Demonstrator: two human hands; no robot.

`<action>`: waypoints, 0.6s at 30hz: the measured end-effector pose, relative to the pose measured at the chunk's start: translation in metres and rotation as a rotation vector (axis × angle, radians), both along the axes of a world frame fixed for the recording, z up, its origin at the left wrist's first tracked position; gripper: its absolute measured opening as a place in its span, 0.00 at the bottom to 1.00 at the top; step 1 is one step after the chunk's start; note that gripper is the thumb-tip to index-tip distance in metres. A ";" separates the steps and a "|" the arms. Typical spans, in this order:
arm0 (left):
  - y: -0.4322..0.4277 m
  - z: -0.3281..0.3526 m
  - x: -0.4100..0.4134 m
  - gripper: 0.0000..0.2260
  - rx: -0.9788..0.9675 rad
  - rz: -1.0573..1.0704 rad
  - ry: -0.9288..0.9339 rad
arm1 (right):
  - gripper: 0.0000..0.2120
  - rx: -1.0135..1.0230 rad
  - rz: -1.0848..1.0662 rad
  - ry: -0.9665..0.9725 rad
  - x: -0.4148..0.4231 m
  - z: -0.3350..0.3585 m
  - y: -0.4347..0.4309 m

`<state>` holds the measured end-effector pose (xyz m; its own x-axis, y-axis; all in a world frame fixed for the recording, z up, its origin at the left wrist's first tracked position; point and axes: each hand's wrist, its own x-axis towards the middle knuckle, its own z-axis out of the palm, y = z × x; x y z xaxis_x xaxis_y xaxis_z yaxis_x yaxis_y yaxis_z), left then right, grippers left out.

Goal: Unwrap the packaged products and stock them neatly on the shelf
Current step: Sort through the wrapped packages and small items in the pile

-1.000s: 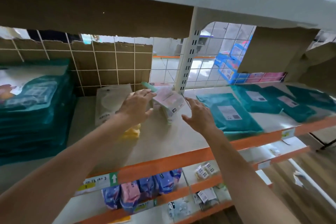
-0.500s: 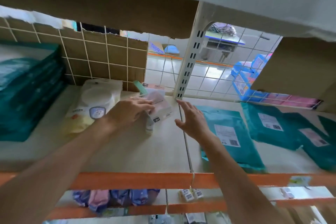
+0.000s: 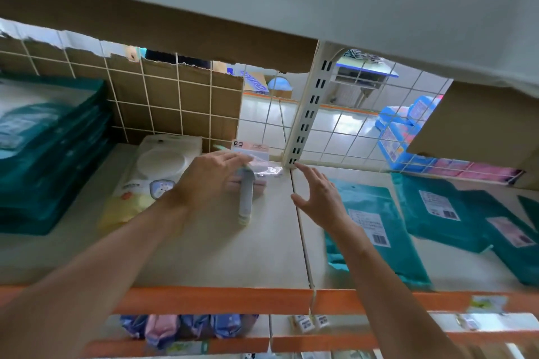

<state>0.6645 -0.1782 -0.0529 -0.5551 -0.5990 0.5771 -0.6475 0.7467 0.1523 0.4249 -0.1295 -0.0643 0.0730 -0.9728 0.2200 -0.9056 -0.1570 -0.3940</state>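
The pale shelf [image 3: 204,256] carries a tall stack of teal packs [image 3: 49,154] at the left and flat teal bags [image 3: 379,227] at the right. Between them lies a white and yellow pouch [image 3: 151,183]. Just beside it, near the slotted post [image 3: 309,114], are the small pink packaged products [image 3: 256,167]. The left hand [image 3: 210,181] rests on them, its grip wide, fingers nearly straight. The right hand [image 3: 320,198] hovers near, grip wide, holding nothing.
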 end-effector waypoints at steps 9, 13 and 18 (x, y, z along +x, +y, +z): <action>-0.013 0.055 -0.001 0.12 0.035 0.094 0.543 | 0.29 -0.062 0.034 -0.332 0.023 0.020 -0.010; -0.007 0.074 -0.003 0.12 0.194 0.032 0.713 | 0.25 -0.033 0.116 -0.616 0.045 0.032 -0.015; -0.001 0.076 -0.004 0.12 0.638 -0.005 0.909 | 0.11 0.009 0.212 -1.100 0.063 0.045 -0.013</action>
<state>0.6606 -0.1795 0.0229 -0.0850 -0.9303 0.3569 -0.0972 0.3642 0.9262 0.4882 -0.1427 -0.0193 0.0075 -0.9655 0.2603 -0.0189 -0.2604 -0.9653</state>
